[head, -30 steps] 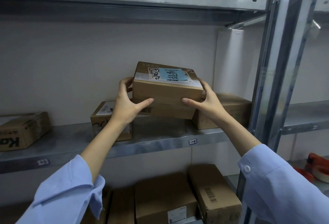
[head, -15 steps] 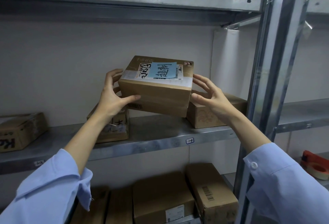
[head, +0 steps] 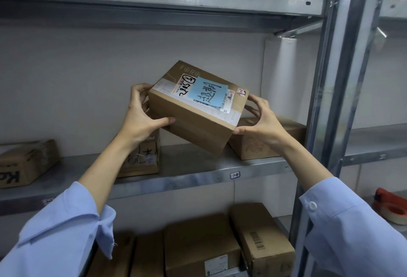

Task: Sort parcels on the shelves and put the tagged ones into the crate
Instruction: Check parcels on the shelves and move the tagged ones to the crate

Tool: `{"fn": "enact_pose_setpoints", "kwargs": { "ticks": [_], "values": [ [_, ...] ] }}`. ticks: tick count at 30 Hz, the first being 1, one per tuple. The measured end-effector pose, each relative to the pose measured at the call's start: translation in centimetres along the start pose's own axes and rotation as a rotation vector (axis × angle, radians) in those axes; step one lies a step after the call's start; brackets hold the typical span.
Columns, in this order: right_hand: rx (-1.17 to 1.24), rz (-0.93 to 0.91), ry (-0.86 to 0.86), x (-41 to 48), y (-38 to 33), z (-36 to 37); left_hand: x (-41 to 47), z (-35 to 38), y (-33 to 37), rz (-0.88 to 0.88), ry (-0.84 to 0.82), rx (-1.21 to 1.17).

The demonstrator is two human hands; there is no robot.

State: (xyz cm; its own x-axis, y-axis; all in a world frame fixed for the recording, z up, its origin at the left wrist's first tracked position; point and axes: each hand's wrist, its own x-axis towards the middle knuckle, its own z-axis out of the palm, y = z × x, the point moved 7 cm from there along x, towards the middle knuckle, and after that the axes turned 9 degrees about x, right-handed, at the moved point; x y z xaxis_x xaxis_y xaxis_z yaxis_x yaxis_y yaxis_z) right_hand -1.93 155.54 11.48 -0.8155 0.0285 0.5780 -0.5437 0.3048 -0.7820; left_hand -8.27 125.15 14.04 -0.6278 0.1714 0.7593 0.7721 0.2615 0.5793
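Observation:
A brown cardboard parcel (head: pixel 193 120) with a white shipping label and a blue sticky tag (head: pixel 208 95) with handwriting is held in the air above the middle shelf (head: pixel 198 175), tilted with its top toward me. My left hand (head: pixel 141 118) grips its left end, thumb on the front face. My right hand (head: pixel 262 120) grips its right end. No crate is in view.
Other parcels stand on the middle shelf: one at the far left (head: pixel 24 162), one behind my left wrist (head: pixel 143 157), one at the right (head: pixel 264 140). Several boxes (head: pixel 220 246) fill the shelf below. A steel upright (head: pixel 343 100) stands right; a red tape dispenser (head: pixel 392 208) lies beyond it.
Both hands have lifted the tagged parcel off the box under it and turned it, so one corner points at me and the top tilts toward me.

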Motion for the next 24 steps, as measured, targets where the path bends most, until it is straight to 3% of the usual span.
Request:
{"fn": "enact_pose_setpoints", "kwargs": {
  "ticks": [9,24],
  "values": [
    [0.025,-0.056,0.081,-0.1,0.1,-0.5,-0.1,0.7,1.1,0.04,0.106,0.219],
    [0.139,-0.065,-0.044,-0.2,0.8,0.6,-2.2,1.9,2.0,-0.081,0.116,0.121]
  ]
}}
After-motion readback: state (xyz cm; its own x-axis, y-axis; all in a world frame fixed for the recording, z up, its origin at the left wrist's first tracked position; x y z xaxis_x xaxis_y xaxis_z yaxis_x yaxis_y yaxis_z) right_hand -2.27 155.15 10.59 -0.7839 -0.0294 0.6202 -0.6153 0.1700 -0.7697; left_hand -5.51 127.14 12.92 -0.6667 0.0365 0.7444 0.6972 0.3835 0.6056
